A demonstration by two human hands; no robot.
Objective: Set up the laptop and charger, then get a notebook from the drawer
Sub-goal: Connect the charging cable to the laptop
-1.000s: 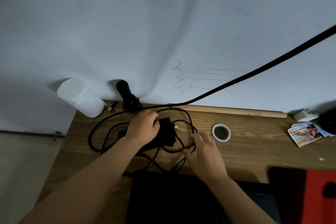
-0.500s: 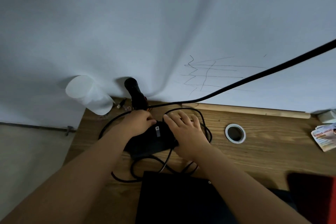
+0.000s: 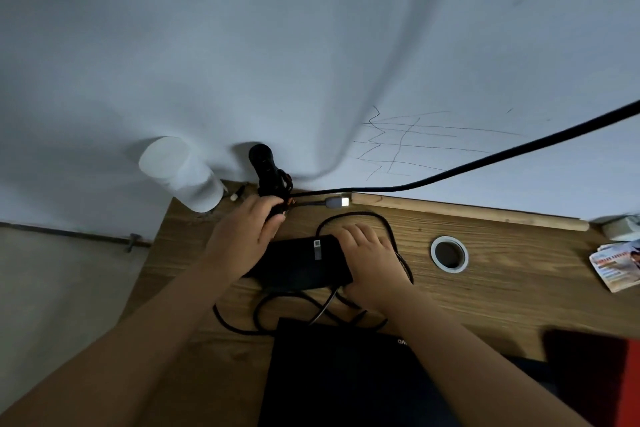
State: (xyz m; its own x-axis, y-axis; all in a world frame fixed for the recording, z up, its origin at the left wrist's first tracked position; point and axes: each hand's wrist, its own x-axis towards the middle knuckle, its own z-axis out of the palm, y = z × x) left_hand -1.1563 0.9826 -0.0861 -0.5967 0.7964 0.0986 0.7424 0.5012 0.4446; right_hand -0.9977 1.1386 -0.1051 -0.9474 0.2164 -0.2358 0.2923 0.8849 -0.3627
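**Fingers spread on the charger brick, left hand up at the desk's back edge**

Fingers (image 3: 360,234) of the right hand (image 3: 372,262) lie flat and spread over the right end of the black rectangular charger brick (image 3: 301,263), pressing on it rather than wrapping it. The left hand (image 3: 242,236) rests its heel on the brick's left end, its fingers curled around something dark at the foot of the black cylindrical torch (image 3: 266,170); what exactly they grip cannot be told. Half a second ago both hands sat close together on the brick; now the left one has reached further back and the brick's label shows between them.

Its thin black cable (image 3: 304,302) loops loosely on the wooden desk (image 3: 485,288), between the brick and the closed black laptop (image 3: 346,374) at the near edge. A grey plug tip (image 3: 337,202), hidden before, lies near the back rail beside a thick black cord (image 3: 485,163) that runs up to the right. Farther out stand a white translucent cup (image 3: 180,173) at the left corner and a white-rimmed round cable hole (image 3: 449,254) to the right.
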